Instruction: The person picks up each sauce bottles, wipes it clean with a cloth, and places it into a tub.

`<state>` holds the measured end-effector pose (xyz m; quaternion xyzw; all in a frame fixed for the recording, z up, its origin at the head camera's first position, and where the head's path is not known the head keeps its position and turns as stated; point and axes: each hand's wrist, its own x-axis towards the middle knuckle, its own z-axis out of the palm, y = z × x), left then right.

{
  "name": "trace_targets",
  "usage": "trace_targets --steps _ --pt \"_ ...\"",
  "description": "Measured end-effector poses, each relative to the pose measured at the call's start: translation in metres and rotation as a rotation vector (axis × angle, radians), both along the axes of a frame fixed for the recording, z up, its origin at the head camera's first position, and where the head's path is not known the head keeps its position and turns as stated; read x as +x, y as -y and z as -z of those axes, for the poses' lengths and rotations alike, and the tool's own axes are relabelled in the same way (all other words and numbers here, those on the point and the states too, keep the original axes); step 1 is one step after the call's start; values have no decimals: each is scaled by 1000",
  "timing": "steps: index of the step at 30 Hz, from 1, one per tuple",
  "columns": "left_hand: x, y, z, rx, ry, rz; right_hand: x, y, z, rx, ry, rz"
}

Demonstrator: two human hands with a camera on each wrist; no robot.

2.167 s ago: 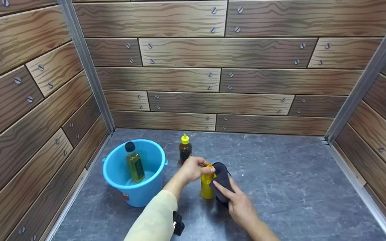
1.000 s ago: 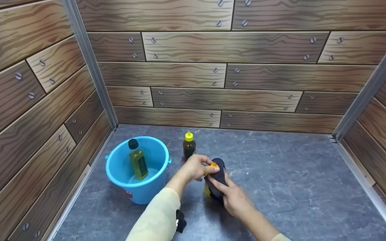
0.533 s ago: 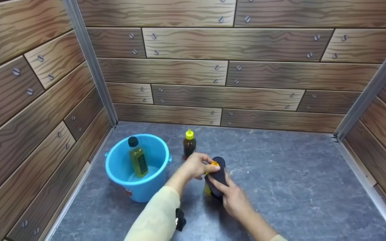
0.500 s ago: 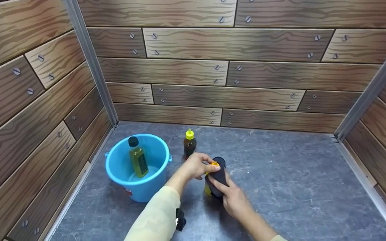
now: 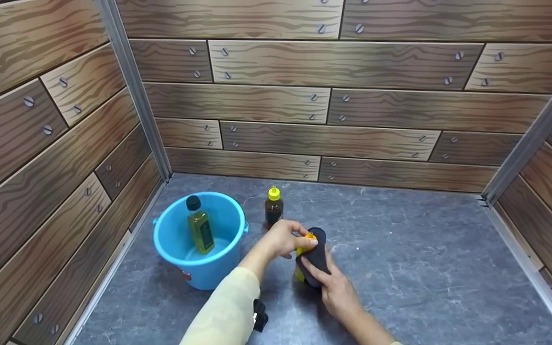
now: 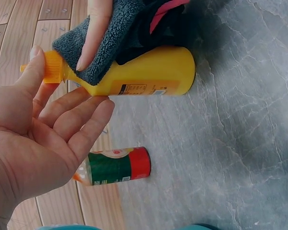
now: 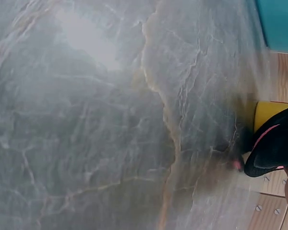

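Observation:
A yellow squeeze bottle (image 6: 153,72) with an orange-yellow cap stands upright on the floor. My left hand (image 5: 283,239) pinches its cap between thumb and forefinger, while the other fingers extend beneath the cap near the bottle's shoulder. In my right hand (image 5: 340,292) is a dark fuzzy cloth (image 5: 317,266), held against the bottle's side and covering much of it in the head view. The left wrist view shows pink edging on the cloth and one right-hand finger (image 6: 97,36) laid along it. Only a sliver of the right hand appears in the right wrist view.
A blue bucket (image 5: 211,275) stands at the left with a green oil bottle (image 5: 201,232) leaning inside. Behind my left hand is a dark bottle with a yellow cap (image 5: 274,208). Wood-patterned walls (image 5: 276,105) enclose the grey marbled floor (image 5: 424,268) at the back and sides.
Since the earliest frame the cloth has moved from the bottle's right side across its front. My left hand stays on the cap. The head view has shifted slightly.

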<state>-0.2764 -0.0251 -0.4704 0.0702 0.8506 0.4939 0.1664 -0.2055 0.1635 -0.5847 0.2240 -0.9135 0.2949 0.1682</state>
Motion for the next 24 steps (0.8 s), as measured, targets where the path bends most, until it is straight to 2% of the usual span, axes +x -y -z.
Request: trace_targets --steps 8,14,20,24 --pt "-1 0 1 -5 -9 -4 1 2 4 -13 -55 -1" --pt "-1 -1 1 -4 -16 -13 3 2 8 -6 -59 18" --pt "0 -1 3 -2 -33 -17 3 3 16 -44 -125 0" --pt "0 -1 3 0 -35 -13 4 3 17 -48 -120 -2"
